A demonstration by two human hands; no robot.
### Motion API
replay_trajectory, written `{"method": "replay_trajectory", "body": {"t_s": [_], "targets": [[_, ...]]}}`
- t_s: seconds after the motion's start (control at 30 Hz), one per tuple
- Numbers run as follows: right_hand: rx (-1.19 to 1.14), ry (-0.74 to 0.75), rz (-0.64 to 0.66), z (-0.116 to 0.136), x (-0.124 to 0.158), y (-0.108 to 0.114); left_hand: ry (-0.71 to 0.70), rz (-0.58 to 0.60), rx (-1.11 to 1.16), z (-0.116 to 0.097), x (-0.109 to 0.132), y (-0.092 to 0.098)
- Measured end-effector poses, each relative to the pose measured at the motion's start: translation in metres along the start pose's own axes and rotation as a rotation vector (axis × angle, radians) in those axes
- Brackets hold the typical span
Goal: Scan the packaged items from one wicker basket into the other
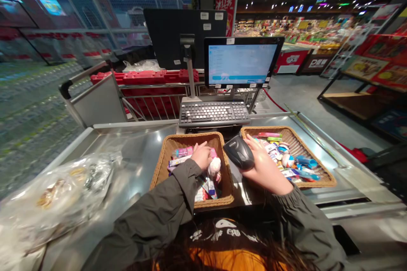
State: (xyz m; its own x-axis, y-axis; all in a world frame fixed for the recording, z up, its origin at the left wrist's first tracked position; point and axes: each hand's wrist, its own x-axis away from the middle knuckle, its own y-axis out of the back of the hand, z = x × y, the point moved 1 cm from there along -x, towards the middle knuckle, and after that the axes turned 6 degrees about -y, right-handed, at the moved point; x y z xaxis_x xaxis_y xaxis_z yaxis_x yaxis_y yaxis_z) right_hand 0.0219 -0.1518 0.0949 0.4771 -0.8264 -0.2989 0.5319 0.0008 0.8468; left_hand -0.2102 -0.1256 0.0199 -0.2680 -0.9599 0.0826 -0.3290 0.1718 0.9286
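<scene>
steel counter (143, 148), two wicker baskets side by side. left basket (162, 165): left hand (202, 156) down inside, fingers curled on a small white plush toy (215, 166) among packets. between the baskets: right hand (263, 168) wrapped round a black scanner (239, 151), at the edge of the right basket (318, 178).

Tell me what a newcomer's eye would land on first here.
The right hand grips a black scanner at the centre, between a left basket and a right basket full of colourful packets. The left hand rests in the left basket by a small plush toy. Behind them a lit screen glows above a keyboard.
</scene>
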Motion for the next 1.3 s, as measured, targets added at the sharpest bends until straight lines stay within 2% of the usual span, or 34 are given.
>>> {"method": "replay_trajectory", "body": {"t_s": [0.17, 0.27, 0.37, 0.5, 0.6, 0.7, 0.83, 1.0, 1.17, 1.3], "targets": [[-0.009, -0.026, -0.024, -0.008, 0.005, 0.004, -0.099, 0.120, -0.046, -0.013, 0.003, -0.025], [0.017, -0.067, -0.049, -0.014, 0.011, 0.010, -0.155, 0.156, -0.085, -0.019, 0.008, -0.031], [0.034, -0.092, -0.070, -0.023, 0.018, 0.018, -0.200, 0.146, -0.114, -0.025, 0.011, -0.024], [0.041, -0.123, -0.164, -0.040, 0.032, 0.037, -0.278, 0.002, -0.110, -0.043, 0.008, 0.003], [0.045, -0.222, -0.254, -0.057, 0.048, 0.058, -0.368, -0.053, -0.059, -0.067, -0.002, 0.018], [0.032, -0.328, -0.362, -0.075, 0.066, 0.081, -0.452, -0.050, -0.022, -0.098, -0.018, 0.019], [0.059, -0.423, -0.476, -0.098, 0.087, 0.103, -0.553, 0.024, -0.049, -0.142, -0.050, -0.003], [0.064, -0.459, -0.513, -0.117, 0.103, 0.111, -0.644, 0.190, -0.174, -0.183, -0.090, -0.053], [0.028, -0.449, -0.486, -0.130, 0.106, 0.112, -0.672, 0.288, -0.248, -0.200, -0.114, -0.096], [0.001, -0.446, -0.459, -0.140, 0.104, 0.112, -0.654, 0.320, -0.249, -0.204, -0.120, -0.111]]}}
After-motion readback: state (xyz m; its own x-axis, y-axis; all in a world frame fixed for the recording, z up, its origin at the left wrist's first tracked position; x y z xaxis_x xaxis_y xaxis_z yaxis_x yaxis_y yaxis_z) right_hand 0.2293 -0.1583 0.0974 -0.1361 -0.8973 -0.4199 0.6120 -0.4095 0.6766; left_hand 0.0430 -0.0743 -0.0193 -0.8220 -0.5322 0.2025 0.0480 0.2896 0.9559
